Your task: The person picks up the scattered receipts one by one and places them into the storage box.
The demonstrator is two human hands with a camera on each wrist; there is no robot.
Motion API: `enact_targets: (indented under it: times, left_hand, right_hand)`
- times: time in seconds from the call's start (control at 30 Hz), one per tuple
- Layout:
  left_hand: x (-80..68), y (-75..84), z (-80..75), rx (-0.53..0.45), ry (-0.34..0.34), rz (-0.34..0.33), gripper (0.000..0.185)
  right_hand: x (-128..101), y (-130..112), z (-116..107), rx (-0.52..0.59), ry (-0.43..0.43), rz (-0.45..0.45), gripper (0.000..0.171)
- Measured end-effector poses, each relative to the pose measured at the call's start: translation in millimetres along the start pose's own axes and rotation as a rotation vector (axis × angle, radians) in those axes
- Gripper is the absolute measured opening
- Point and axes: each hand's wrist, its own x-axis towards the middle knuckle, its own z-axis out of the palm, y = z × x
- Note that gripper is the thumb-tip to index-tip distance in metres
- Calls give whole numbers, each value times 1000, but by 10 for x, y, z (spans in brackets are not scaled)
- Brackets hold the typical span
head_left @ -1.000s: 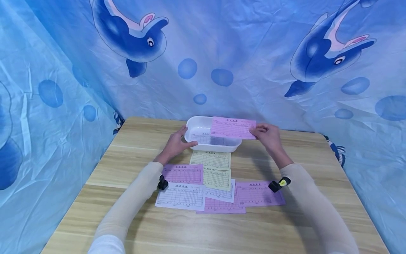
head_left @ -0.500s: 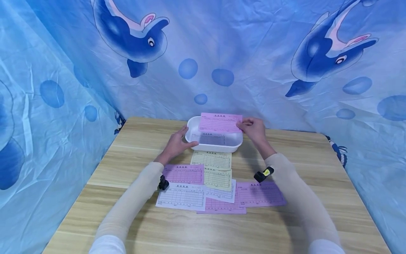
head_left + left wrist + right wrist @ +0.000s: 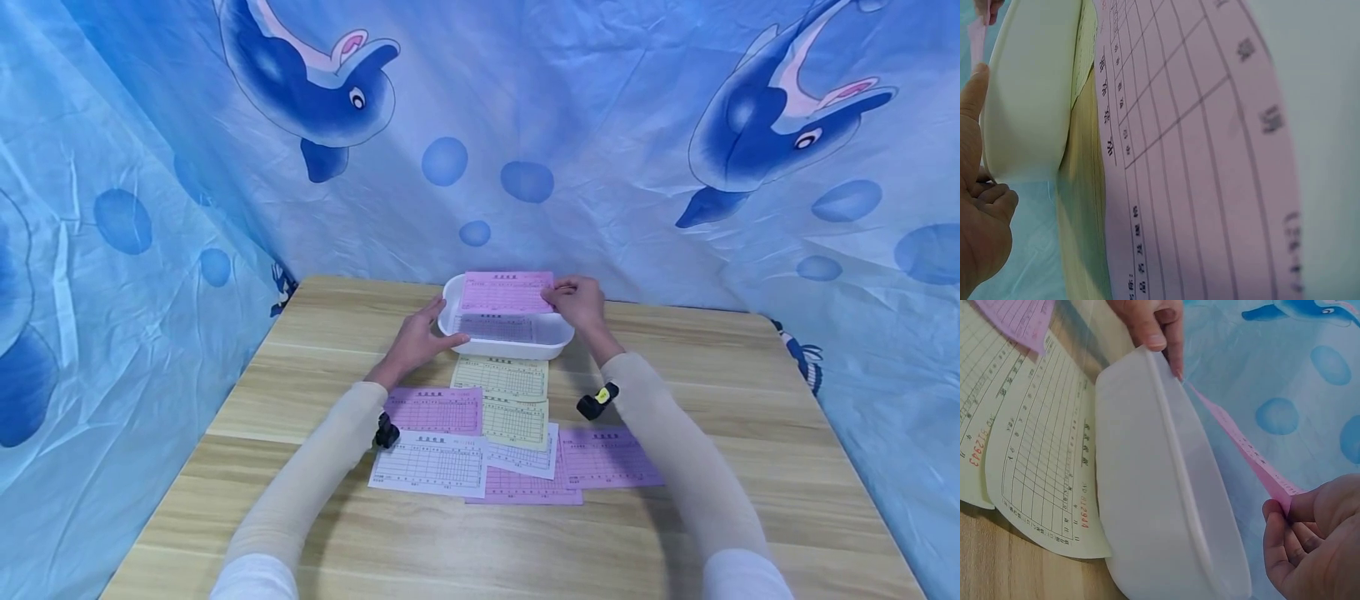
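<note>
My right hand [image 3: 576, 300] pinches the right edge of a pink receipt slip [image 3: 501, 292] between thumb and fingers. That slip is held over the back of a white plastic tub [image 3: 498, 348], above its rim in the right wrist view. My left hand [image 3: 417, 337] grips the tub's left end, its thumb on the front rim and the other fingers around the end. Inside the tub lies a printed slip [image 3: 495, 327], partly covered from view by the pink one. In the left wrist view, the left hand [image 3: 982, 206] is at the tub wall [image 3: 1035, 94].
In front of the tub, yellow slips [image 3: 501, 379] lie overlapping. Nearer are a white slip [image 3: 427, 465], a pink slip [image 3: 435, 411] to the left and another pink slip [image 3: 609, 458] beneath the right forearm. A blue dolphin-print curtain [image 3: 480, 108] stands behind the wooden table [image 3: 480, 550].
My right hand has moved left, carrying the pink slip from the tub's right side to over its back left, and lowered slightly at the end. The left hand stays on the tub.
</note>
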Motion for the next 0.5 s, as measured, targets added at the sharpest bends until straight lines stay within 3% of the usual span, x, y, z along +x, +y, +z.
enact_targets:
  times: [0.5]
  left_hand:
    - [0, 24, -7, 14, 2, 10, 106]
  right_hand:
    - [58, 103, 266, -38, -45, -54, 18]
